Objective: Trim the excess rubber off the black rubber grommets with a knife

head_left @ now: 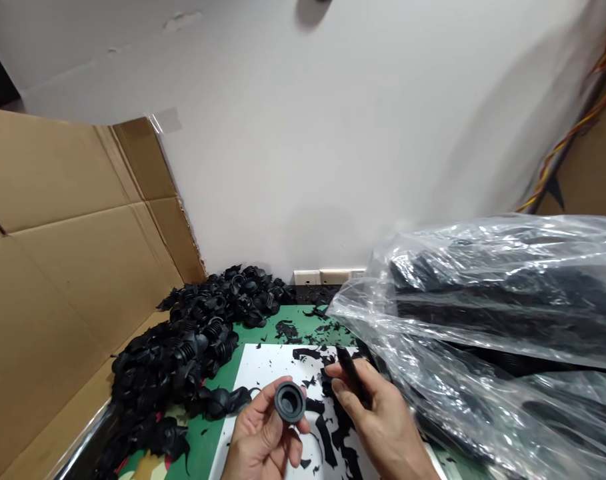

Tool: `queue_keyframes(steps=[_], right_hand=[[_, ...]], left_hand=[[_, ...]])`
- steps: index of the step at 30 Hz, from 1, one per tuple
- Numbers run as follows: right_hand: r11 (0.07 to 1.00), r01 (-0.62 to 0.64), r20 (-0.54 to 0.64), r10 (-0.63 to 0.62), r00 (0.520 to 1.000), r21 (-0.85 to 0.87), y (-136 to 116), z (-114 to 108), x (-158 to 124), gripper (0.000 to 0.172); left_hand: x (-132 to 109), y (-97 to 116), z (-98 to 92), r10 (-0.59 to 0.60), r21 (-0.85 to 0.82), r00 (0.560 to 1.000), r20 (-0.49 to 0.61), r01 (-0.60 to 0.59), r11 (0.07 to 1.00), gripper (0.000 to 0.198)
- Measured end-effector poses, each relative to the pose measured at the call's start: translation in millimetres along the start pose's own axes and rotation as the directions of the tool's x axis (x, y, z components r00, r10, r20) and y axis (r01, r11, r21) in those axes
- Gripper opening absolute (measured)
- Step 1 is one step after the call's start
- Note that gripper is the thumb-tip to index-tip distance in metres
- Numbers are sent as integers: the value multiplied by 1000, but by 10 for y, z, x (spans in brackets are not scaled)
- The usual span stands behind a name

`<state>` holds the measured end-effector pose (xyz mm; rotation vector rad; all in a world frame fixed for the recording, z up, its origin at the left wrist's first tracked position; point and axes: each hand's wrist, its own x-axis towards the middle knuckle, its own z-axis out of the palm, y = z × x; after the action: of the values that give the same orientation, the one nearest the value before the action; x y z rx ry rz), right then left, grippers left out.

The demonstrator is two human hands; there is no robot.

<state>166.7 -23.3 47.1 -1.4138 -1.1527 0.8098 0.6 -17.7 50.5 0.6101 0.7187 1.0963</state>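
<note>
My left hand point(263, 437) is closed around a round black rubber part point(289, 401), its open end facing the camera. My right hand point(377, 420) grips a slim black tool point(351, 372), its tip pointing up and away, a short way to the right of the part. Both hands hover over a white sheet point(263, 373) strewn with black rubber trimmings point(333, 427).
A heap of black ribbed rubber parts point(193, 347) lies at the left on the green mat point(263, 333), against a cardboard wall point(73, 267). A clear plastic bag point(493, 320) full of black parts fills the right. A white wall stands behind.
</note>
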Motion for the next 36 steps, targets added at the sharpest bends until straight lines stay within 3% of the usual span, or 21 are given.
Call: queue_keyframes(steps=[11,25,32,36], right_hand=[[997,-35,74,29,997,70,32,23,-33,29],[992,-32,126,17,992,119,-26,31,-69,17],[972,-116,272,57,961,206,-19,105,-107,37],[947,-164,187,114,976,277,125,267,-176,43]], left_hand=[[21,-12,-25,-23,38,1000,-14,23,999,34],[5,-3,10,-7,57,995,-104,13,998,37],[25,-51,-29,66,90,995,-72,-59,994,38],[38,-86,-34,93,121,992,-88,-82,989,40]])
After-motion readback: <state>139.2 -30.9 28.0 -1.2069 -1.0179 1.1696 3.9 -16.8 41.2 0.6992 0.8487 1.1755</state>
